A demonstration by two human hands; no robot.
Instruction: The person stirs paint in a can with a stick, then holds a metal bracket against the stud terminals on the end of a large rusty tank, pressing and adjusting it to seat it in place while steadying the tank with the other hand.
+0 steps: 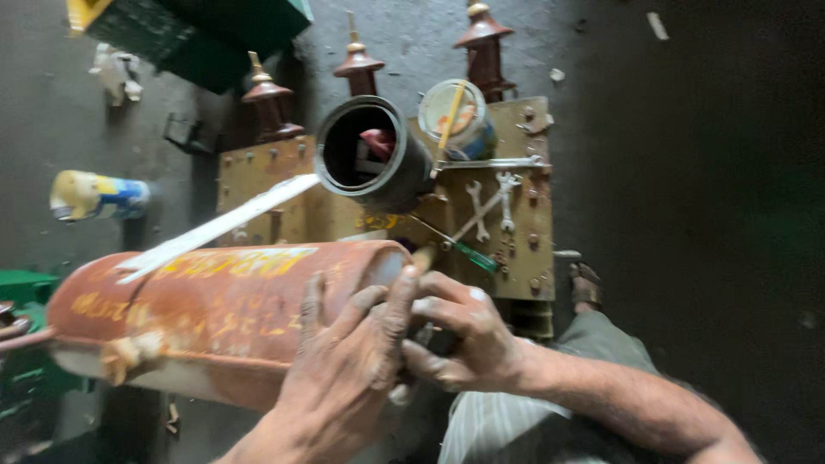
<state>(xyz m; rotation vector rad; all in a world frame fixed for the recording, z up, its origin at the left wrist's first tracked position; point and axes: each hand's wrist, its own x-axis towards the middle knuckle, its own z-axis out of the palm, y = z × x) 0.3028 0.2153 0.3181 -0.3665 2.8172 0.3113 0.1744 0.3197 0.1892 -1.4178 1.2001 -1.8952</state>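
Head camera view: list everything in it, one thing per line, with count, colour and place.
Rusty orange metal cylinder with yellow lettering: 1, orange-brown, lying across the lower left, under both hands.
Black round pipe opening: 1, black, upper centre.
Brown ribbed insulators: 3, reddish brown, along the top.
Flat metal cover plate with bolts: 1, dull yellow-brown, centre.
Open-ended metal spanners: 2, silver, crossed on the plate.
Green-handled screwdriver: 1, green, on the plate's lower part.
Round tin with a stick across it: 1, pale, top of the plate.
White flat strip: 1, white, slanting over the cylinder.
Yellow and blue bottle: 1, on the floor, left.
Sandalled foot: 1, right of the plate.
Left hand: 1, fingers on the cylinder's end.
Right hand: 1, at the cylinder's end.
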